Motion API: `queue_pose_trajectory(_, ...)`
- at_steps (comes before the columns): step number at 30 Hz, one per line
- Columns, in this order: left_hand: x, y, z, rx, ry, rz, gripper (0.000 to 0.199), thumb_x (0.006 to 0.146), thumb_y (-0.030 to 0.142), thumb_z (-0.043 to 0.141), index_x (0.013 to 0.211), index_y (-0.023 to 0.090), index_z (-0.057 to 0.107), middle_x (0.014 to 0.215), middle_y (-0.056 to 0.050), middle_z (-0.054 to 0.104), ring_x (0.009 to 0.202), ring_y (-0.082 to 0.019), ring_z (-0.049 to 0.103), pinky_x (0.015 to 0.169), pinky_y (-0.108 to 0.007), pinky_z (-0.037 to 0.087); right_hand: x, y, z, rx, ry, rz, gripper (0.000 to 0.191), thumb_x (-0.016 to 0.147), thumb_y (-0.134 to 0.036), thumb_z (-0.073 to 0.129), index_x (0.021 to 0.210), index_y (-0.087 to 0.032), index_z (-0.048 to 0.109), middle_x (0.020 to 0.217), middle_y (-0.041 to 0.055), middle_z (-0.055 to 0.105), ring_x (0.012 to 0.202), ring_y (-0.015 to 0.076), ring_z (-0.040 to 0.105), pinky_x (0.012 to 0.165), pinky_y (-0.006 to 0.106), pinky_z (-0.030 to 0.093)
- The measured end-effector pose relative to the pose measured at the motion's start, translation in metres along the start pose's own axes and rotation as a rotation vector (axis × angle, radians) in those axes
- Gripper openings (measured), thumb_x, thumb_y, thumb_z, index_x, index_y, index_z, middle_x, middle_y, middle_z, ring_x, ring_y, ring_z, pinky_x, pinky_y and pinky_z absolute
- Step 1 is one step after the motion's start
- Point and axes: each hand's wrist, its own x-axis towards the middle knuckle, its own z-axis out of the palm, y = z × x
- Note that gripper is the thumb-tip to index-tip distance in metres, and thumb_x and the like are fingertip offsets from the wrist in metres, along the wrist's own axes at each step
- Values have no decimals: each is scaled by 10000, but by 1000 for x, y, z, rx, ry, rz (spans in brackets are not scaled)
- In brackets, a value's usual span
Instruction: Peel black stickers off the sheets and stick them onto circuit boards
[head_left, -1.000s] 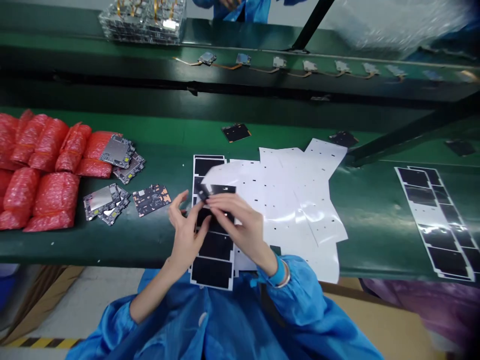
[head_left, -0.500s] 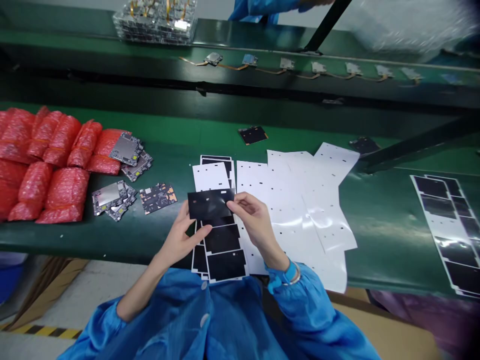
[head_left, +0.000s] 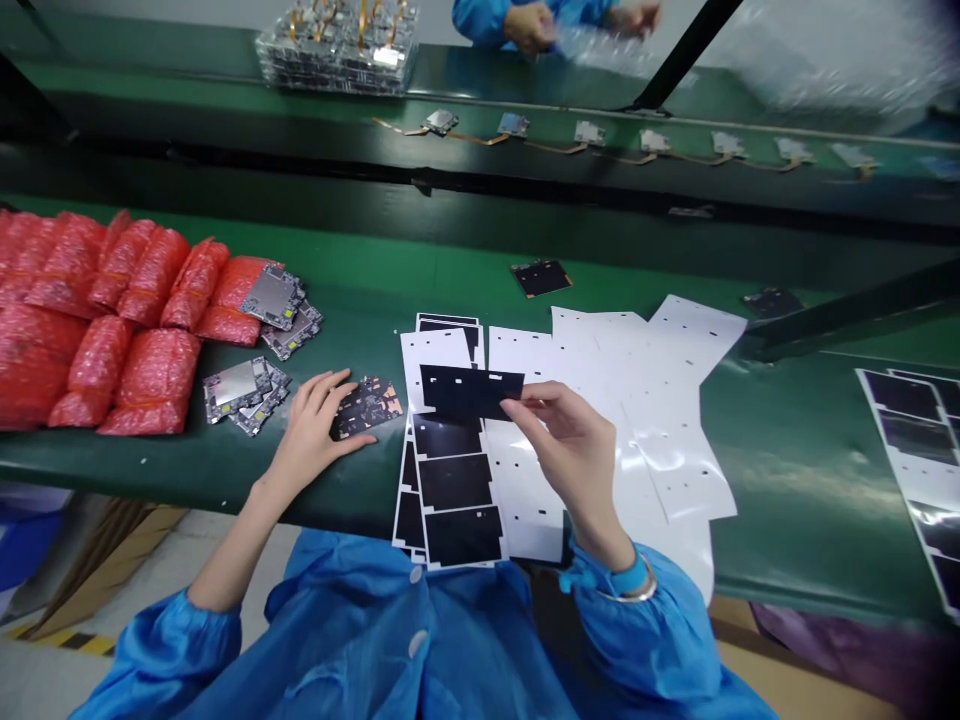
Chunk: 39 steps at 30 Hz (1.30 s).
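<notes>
My right hand (head_left: 566, 440) pinches the right end of a thin black sticker (head_left: 469, 392) with small cut-outs, held above the sticker sheets. At the left, my left hand (head_left: 311, 425) has its fingers and thumb around the left side of a dark circuit board (head_left: 370, 405) with copper-coloured patches. Beneath the sticker lies a stack of white-backed sheets with black stickers (head_left: 463, 537). Right of it, overlapping white backing sheets (head_left: 592, 400) with small holes spread over the green table.
Red bubble-wrap packs (head_left: 150, 380) fill the left side, beside stacked circuit boards (head_left: 238, 388). Another black-covered board (head_left: 541, 278) lies behind. More sticker sheets (head_left: 907, 430) are at right. Small modules (head_left: 514, 124) line the shelf; a co-worker's hands (head_left: 529, 27) are beyond.
My left hand has let go of the black sticker and moved left onto the circuit board, which has shifted right. My right hand has carried the sticker rightward. The camera view has shifted slightly.
</notes>
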Motion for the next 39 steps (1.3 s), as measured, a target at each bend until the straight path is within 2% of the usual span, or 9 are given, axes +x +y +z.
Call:
queue_pose_trajectory(2,-2,0,1,-13,-11,-9,622,864,518,719,1376,233,512,1465,-151,512,1362,-343,480,1155,-554,411,0,1,-1,46,6,71,108,830,-278,757,779,-236,671,718,-14,684,670,151,650,624,293,559)
queue_pose_trajectory(5,-9,-5,-5,-44,12,-42,553,890,435,696,1376,239,521,1308,-117,572,1251,-296,560,1110,-507,472,0,4,-4,129,11,165,118,790,-292,788,753,-236,691,690,-18,672,642,143,631,607,287,543)
queue_pose_trajectory(8,-11,1,-17,-58,136,-58,603,866,366,700,1421,234,504,1262,-110,550,1200,-274,594,1041,-448,544,1,2,-3,244,-29,231,148,761,-316,817,728,-235,697,673,-21,665,622,138,624,582,279,536)
queue_pose_trajectory(12,2,40,-37,-133,359,143,755,831,303,756,1514,261,440,1337,-116,567,1206,-271,620,973,-397,603,3,-19,4,386,-118,204,167,768,-303,832,705,-243,689,788,10,745,903,219,740,750,336,589)
queue_pose_trajectory(15,17,74,-51,-215,426,306,870,810,368,802,1562,244,382,1345,-122,627,1177,-264,658,946,-393,635,4,-42,8,459,-163,117,160,804,-232,813,709,-249,687,900,29,793,1212,291,689,937,418,571)
queue_pose_trajectory(17,26,90,-58,-270,444,352,938,798,429,814,1586,258,334,1348,-106,653,1170,-256,673,895,-377,663,4,-54,7,465,-180,54,144,810,-192,807,732,-249,700,990,33,805,1273,309,656,994,456,553)
queue_pose_trajectory(21,33,99,-65,-389,393,362,1075,741,458,866,1612,309,253,1419,-89,628,1232,-265,663,904,-354,670,3,-62,-2,395,-181,-22,153,797,-128,811,810,-264,744,921,-5,800,1109,239,726,950,389,579)
queue_pose_trajectory(26,32,96,-67,-502,318,345,1113,721,488,877,1613,361,222,1448,-66,616,1285,-281,635,971,-375,647,-1,-58,-15,345,-184,-8,190,803,-109,810,840,-285,750,789,-50,749,720,123,691,649,253,586)
queue_pose_trajectory(39,33,97,-71,-527,280,332,1044,736,498,861,1592,413,268,1437,-49,630,1270,-295,648,922,-380,670,1,-58,-20,365,-206,32,180,798,-123,819,825,-288,752,745,-60,713,620,89,637,514,210,524)
